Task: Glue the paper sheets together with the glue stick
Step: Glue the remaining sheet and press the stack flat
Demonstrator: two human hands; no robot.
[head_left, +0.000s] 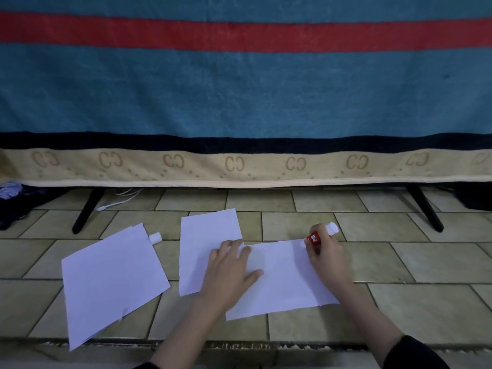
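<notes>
Far left on the tiled floor (pixel 399 262) we see a loose sheet (pixel 111 278), maybe two stacked, lying alone, with a white cap (pixel 155 237) just beside its far corner. Next comes the middle sheet (pixel 205 241), flat, and overlapping its right edge the right sheet (pixel 285 278).

Paper is light, thin and floppy, so it slides easily on tile; we judge it is best pinned flat with a palm rather than pinched, and best pressed near the edge being glued so it does not creep or wrinkle.

Our left hand (pixel 231 265) lies flat, fingers straight and spread, pressing across the overlap of the middle and right sheets, thumb pointing right. It holds nothing, just pins.

Our right hand (pixel 323 250) has its grip wrapped round the glue stick (pixel 319 235), red label showing, white end pointing up and away. The lower end sits at the far right corner of the right sheet; whether it touches the paper we cannot tell. The stick is small, stiff and light, fine to hold mid-barrel. The wrist is angled in, the forearm coming from bottom right in a dark sleeve (pixel 415 352).

Behind hangs a blue striped towel (pixel 239 89).
</notes>
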